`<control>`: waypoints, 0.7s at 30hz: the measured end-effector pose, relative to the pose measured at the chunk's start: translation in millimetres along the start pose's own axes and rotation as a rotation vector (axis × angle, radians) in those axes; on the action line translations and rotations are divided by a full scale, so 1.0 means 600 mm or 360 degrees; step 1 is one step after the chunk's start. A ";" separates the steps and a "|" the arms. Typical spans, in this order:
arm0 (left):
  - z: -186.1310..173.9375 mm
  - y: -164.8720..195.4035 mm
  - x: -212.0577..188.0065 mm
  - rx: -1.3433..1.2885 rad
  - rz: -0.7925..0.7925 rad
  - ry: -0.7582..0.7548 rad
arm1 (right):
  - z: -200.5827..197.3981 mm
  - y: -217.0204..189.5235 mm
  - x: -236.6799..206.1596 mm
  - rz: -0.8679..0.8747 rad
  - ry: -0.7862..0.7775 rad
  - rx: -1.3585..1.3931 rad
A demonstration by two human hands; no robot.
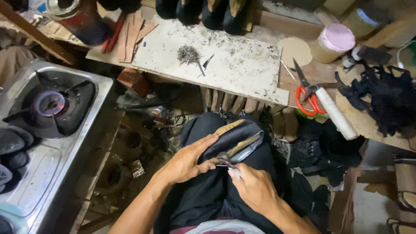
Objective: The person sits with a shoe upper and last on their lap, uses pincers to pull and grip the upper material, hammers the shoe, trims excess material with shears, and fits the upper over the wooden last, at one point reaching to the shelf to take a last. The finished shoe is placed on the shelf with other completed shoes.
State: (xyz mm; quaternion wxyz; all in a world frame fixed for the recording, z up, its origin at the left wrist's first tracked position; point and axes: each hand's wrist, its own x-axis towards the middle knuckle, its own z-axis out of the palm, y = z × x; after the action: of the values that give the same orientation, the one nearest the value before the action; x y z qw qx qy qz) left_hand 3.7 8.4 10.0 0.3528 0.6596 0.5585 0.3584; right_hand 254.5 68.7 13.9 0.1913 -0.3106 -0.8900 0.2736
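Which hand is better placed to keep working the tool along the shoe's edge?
Right: the right hand already grips the metal tool at the shoe edge, while the left hand lies flat, steadying it.

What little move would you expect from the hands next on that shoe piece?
Probably a short pull of the tool along the edge: the left hand presses the shoe piece flat on the lap, and the right hand holds the tool against it.
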 end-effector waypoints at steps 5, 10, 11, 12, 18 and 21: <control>-0.009 0.004 -0.006 -0.0024 -0.0045 -0.0014 | -0.002 -0.016 0.018 -0.0241 0.0209 -0.0022; -0.036 0.005 0.011 0.0102 -0.0024 -0.0203 | -0.016 -0.022 0.013 0.0205 -0.0303 0.0026; -0.036 0.007 0.026 0.0215 -0.0026 -0.0210 | -0.016 -0.021 0.003 0.0267 -0.0301 0.0096; -0.033 0.013 0.048 0.0332 -0.0027 -0.0194 | -0.015 -0.019 -0.010 0.0310 -0.0302 0.0158; 0.029 0.076 0.195 0.0627 -0.0030 -0.0234 | 0.019 -0.012 -0.082 0.0438 -0.0459 0.0396; 0.040 0.105 0.222 0.0470 0.0041 -0.0079 | 0.010 -0.002 -0.100 0.0890 -0.0584 0.0657</control>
State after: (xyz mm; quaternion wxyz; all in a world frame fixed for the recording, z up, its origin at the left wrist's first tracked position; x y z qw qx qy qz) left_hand 70.7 130.7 63.1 0.2610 0.7201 0.5878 0.2606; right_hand 295.0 26.2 -0.2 0.0056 -0.4419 -0.7167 0.5395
